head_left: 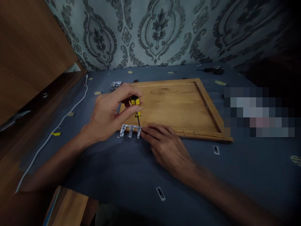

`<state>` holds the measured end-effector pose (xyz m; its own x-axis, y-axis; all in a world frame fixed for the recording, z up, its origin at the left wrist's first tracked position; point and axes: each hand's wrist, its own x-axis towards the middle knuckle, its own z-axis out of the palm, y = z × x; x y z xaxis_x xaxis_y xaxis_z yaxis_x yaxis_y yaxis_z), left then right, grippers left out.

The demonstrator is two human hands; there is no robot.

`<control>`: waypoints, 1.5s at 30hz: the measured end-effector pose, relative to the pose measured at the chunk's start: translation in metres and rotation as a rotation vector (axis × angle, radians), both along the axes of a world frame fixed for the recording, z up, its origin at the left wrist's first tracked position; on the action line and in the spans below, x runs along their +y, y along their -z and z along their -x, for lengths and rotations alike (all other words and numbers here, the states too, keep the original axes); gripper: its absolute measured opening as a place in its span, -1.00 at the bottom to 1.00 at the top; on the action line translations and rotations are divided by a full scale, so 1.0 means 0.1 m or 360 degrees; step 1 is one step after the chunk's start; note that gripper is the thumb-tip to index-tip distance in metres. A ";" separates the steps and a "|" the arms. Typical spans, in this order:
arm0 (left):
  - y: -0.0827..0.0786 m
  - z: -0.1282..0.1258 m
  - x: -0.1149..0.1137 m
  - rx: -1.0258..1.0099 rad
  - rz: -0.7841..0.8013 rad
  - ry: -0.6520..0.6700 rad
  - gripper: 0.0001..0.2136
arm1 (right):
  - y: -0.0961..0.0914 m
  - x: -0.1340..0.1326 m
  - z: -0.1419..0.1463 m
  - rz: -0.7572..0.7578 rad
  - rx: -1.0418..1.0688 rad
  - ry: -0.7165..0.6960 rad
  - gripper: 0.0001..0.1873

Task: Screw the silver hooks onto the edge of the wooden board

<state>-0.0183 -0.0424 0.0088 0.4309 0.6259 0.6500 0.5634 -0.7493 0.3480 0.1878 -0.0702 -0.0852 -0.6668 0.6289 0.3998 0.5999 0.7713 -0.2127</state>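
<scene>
Gripping a screwdriver (137, 110), the left hand (105, 114) sets it against metal hooks (130, 131). The right hand (168, 147) rests outstretched against a wooden panel (174, 105).

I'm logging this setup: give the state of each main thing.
Brown rectangular wooden panel: lying flat.
Silver metal three-hook strip: at panel's near edge; fastening unclear.
Yellow-and-black screwdriver: tip down at the strip.
Left hand: gripping the screwdriver.
Right hand: fingers beside the strip.
Small shiny metal parts: clustered together.
Thin white cord: uncoiled, gently curved.
</scene>
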 end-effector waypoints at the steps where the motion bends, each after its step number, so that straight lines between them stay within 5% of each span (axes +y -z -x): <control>1: -0.01 0.00 -0.01 0.0022 0.0005 0.0002 -0.92 | 0.00 0.00 0.00 0.0003 0.0004 -0.0002 -0.55; 21: -0.07 0.04 -0.01 0.0187 0.0070 0.0087 -0.84 | 0.00 0.00 0.00 -0.0011 0.0012 0.0008 -0.55; 32: -0.02 0.00 -0.01 0.0067 -0.0239 -0.0047 -0.86 | -0.01 0.00 0.01 0.0014 0.0015 0.0008 -0.52; 45: -0.07 0.04 -0.03 -0.0021 0.0006 -0.0080 -0.83 | -0.01 0.00 0.01 0.0036 0.0019 0.0016 -0.55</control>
